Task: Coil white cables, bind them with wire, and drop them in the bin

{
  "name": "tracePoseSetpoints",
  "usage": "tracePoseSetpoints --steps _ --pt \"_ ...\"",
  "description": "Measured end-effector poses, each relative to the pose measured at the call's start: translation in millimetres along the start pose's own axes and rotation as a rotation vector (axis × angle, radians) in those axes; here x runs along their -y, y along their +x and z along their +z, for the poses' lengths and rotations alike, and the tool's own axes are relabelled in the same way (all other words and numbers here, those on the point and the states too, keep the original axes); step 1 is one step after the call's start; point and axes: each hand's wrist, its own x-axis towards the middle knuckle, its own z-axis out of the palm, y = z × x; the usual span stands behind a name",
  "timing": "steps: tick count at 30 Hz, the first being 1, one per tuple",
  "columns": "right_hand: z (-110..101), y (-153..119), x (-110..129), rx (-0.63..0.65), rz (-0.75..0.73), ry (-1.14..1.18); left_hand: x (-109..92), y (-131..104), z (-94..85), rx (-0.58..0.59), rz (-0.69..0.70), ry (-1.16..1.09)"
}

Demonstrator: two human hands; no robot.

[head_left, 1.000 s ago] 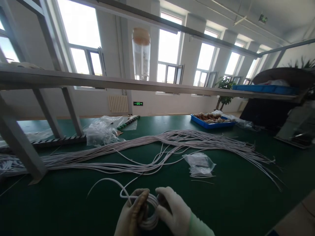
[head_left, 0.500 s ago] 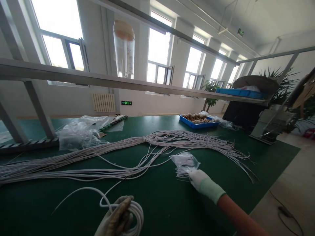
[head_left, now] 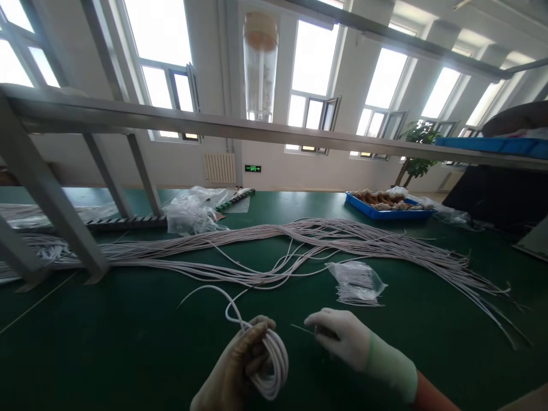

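Gloved fingers (head_left: pixel 252 338) of the left hand (head_left: pixel 237 357) are clamping a round white cable coil (head_left: pixel 280 358) above the dark-green tabletop (head_left: pixel 128 342), the right hand (head_left: pixel 347 338) is pinching a thin pale strip (head_left: pixel 302 329), and those loops are looking light, springy, best held where bunched.

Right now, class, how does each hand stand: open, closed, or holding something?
Left hand: closed, its grip on a coiled white cable.
Right hand: closed, pinching a thin strip.

the left hand (head_left: pixel 235 359) covers part of the coil (head_left: pixel 280 365) from me; the right hand's (head_left: pixel 311 331) fingers hide one end of the strand (head_left: pixel 300 328). the cables (head_left: pixel 252 232) duck behind a post (head_left: pixel 53 197).
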Motion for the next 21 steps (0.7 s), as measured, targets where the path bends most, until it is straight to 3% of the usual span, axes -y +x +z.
tracePoseSetpoints --steps 2,7,16,21 --pt "8 8 4 -0.043 -0.064 -0.049 -2 -1 1.5 -0.004 -0.062 -0.052" --pt "21 20 12 -0.191 -0.148 -0.127 2 1 -5.3 0.05 0.0 -0.05" --pt "29 26 50 -0.175 -0.26 -0.121 6 0 -12.3 0.179 0.119 0.158" --pt "33 31 54 -0.189 -0.266 -0.158 4 0 -9.8 0.201 0.12 0.137"
